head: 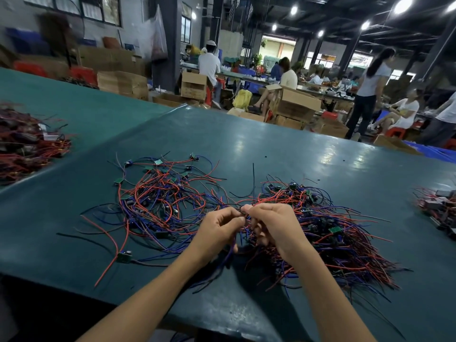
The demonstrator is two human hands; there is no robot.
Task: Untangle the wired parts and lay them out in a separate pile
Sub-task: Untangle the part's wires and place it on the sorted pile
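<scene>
Separating one wired part (243, 213) from the tangled heap (333, 233) is the step in hand. Both hands meet above the table (271, 149), at the near-left edge of the heap. The left hand (218, 229) has its fingers curled, with thumb and forefinger pinching the part's leads. A blue wire (230, 250) hangs below this hand. The right hand (275, 227) is likewise curled, its fingertips (246, 208) pinching the same part from the other side. The part is small and mostly hidden between the two grips, so its exact shape cannot be told.

The laid-out pile (158, 201) lies to the left, loosely spread, with small green boards (119, 180) at some wire ends. A few stray wires bridge the gap between it and the heap.

Judgement: the task is partly done, and the heap on the right looks denser than the laid-out pile. The next move calls for drawing the held leads slowly clear of neighbouring loops so that no other part is dragged along. The freed part then goes leftward onto the laid-out pile.
</scene>
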